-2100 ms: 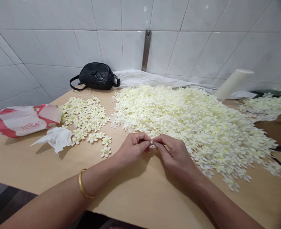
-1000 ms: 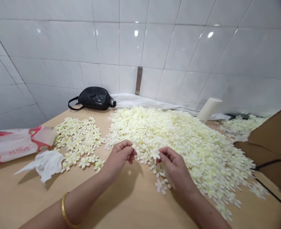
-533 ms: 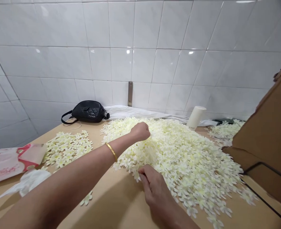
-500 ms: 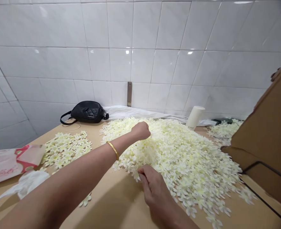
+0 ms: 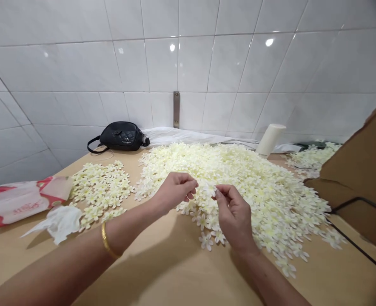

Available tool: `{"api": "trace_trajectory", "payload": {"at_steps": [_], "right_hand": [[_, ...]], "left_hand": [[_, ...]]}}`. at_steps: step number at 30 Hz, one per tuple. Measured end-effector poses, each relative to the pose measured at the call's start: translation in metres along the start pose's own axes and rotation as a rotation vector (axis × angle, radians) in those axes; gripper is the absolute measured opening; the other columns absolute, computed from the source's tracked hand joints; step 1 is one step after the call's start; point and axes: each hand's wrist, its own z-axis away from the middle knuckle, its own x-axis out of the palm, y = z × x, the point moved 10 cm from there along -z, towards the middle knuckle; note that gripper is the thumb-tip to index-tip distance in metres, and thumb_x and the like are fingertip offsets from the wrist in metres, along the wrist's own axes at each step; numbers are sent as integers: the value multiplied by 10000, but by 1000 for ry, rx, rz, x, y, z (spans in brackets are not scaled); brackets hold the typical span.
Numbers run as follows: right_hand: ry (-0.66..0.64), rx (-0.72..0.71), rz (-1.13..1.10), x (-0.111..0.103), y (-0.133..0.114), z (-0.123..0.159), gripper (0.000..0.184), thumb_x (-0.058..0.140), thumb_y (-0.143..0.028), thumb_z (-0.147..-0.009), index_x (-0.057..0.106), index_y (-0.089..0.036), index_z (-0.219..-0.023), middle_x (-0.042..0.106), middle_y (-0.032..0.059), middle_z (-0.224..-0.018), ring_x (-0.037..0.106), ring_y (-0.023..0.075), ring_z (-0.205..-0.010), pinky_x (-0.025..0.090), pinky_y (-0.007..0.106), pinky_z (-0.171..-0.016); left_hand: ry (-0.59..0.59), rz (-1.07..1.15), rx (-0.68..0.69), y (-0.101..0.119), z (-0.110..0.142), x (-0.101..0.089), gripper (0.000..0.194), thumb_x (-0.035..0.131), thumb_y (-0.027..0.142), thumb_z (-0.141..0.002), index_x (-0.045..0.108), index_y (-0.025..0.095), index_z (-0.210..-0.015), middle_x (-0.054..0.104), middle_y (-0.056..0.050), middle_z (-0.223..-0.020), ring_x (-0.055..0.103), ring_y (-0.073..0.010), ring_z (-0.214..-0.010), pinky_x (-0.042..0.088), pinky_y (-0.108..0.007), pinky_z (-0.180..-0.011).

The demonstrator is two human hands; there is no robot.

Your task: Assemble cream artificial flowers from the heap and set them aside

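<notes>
The big heap of cream cloth flowers [image 5: 254, 182] lies on the pale wooden table [image 5: 162, 267], just past the right hand [image 5: 234, 212]. Left of the left hand [image 5: 173, 191] sits a small patch of cream cloth flowers [image 5: 100, 187], with a crumpled white tissue [image 5: 60, 223] in front. A black quilted bag [image 5: 119, 137] lies behind that patch, and a white round tube [image 5: 271, 140] stands behind the heap.

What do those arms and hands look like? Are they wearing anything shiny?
The left hand and right hand are bare, with no gloves, and no sleeves show on the forearms. The left forearm wears a thin, smooth gold bangle. The right forearm shows no bangle.
</notes>
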Motion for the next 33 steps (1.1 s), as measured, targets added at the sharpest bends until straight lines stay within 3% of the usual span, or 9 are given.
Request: {"api": "trace_trajectory", "payload": {"at_steps": [4,7,9,13,16,19,25,29,33], "right_hand": [[-111,-316,129,24,-35,17,134,391,-143,-810,520,-179,-820,513,61,-798,496,177,-767,405,303,-690],[-240,-404,76,41,-47,31,184,371,-121,-807,536,-178,-867,515,83,-872,500,187,-832,415,321,-724],[-250,-336,8,42,-44,31,163,390,-142,-812,533,-186,-877,530,72,-871,514,181,-824,422,315,-729],[-192,-46,-128,32,-20,20,152,428,-246,-826,532,-189,-921,568,58,-865,533,180,-818,425,305,-730],[-343,97,-215,46,-9,21,216,446,-327,-821,561,-179,-929,585,53,-845,534,182,-817,421,295,-726],[-514,155,-296,61,-6,27,191,500,-348,-790,565,-176,-839,568,23,-749,523,157,-726,416,267,-663],[-501,310,-420,61,5,30,212,547,-375,-754,510,-173,-702,481,-23,-605,434,101,-544,360,214,-504],[-484,280,-425,59,2,26,220,542,-373,-761,517,-168,-687,510,-11,-628,473,112,-603,385,223,-569],[-490,272,-390,60,3,26,254,500,-394,-787,497,-171,-665,486,-14,-607,459,112,-585,378,225,-552]], "left_hand": [[-83,471,-119,-30,33,15,244,598,355,-675,586,115,-720,578,-52,-721,544,-114,-631,426,-262,-628],[-85,647,-137,-43,43,19,195,637,283,-655,560,112,-708,566,-35,-665,536,-103,-601,422,-266,-633],[-73,683,-139,-48,46,18,167,647,232,-643,540,113,-690,555,-22,-611,524,-94,-550,412,-255,-604],[-68,679,-150,-53,50,14,172,654,225,-628,518,135,-681,540,-1,-559,520,-95,-518,388,-238,-565],[-58,601,-112,-50,52,10,151,635,248,-643,533,145,-685,508,25,-528,480,-77,-485,357,-220,-533],[-7,472,-61,-47,52,4,110,600,239,-662,550,143,-681,463,46,-501,404,-54,-438,317,-211,-499],[96,231,1,-37,52,-5,81,554,229,-680,566,149,-683,453,37,-507,413,-79,-496,318,-213,-499],[10,404,-28,-36,48,5,138,595,272,-659,568,136,-667,512,7,-587,464,-87,-557,353,-217,-533],[-30,461,-14,-37,45,10,111,633,197,-612,552,125,-635,517,11,-589,462,-72,-535,361,-218,-547]]}}
